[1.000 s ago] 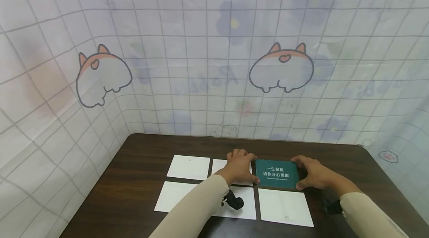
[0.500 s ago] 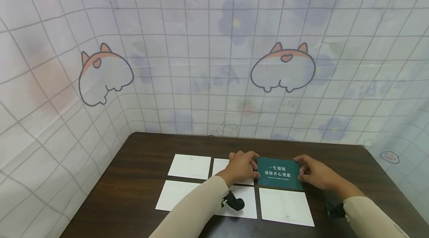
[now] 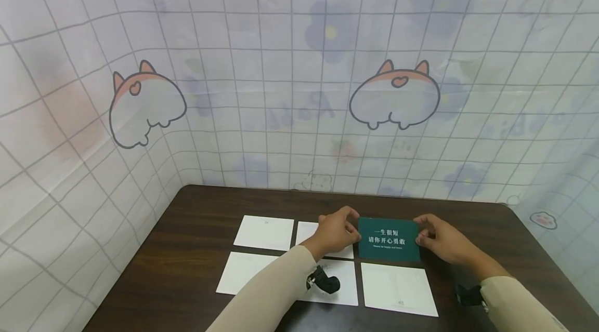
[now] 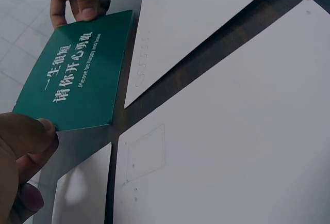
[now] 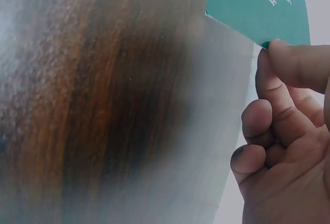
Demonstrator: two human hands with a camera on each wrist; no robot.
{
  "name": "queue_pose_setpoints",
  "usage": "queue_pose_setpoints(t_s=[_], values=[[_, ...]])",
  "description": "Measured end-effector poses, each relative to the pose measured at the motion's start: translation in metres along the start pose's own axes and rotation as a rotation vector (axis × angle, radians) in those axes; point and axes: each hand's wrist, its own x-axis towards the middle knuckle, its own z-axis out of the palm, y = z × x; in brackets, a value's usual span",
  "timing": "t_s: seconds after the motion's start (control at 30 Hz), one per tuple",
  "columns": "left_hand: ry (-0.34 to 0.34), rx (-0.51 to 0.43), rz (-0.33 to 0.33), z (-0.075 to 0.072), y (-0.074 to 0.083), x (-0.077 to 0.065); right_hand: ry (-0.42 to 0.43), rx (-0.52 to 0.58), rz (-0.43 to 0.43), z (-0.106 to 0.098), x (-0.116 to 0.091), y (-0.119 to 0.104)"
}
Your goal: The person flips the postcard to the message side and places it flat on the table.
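Note:
A green postcard (image 3: 388,253) with white Chinese lettering and a smaller English line is at the right end of the far row. My left hand (image 3: 333,232) pinches its left edge between thumb and fingers. Opposite it, my right hand (image 3: 442,241) pinches the right edge. The left wrist view shows the green card (image 4: 77,79) held between both hands and tilted, apparently off the table. In the right wrist view, thumb and index finger grip the card's edge, while the other fingers curl below. A white card (image 3: 306,230) lies flat beside it, partly hidden by my left hand.
More white cards lie in two rows on the dark wooden table (image 3: 154,249): one at far left (image 3: 264,233), others in the near row, including a right-hand card (image 3: 398,290). A patterned curtain (image 3: 281,88) hangs behind and beside the table.
Both hands have gone from touching the green postcard's sides to pinching its edges. The card's far edge has risen slightly. The white cards have stayed in place.

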Motion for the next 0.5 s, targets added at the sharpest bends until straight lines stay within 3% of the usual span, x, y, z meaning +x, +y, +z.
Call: queue_pose_setpoints(t_s=[0.5], values=[[0.006,0.030,0.112,0.0011,-0.0027,0.0006,0.030,0.048,-0.018,-0.0060,-0.0081,-0.0034]])
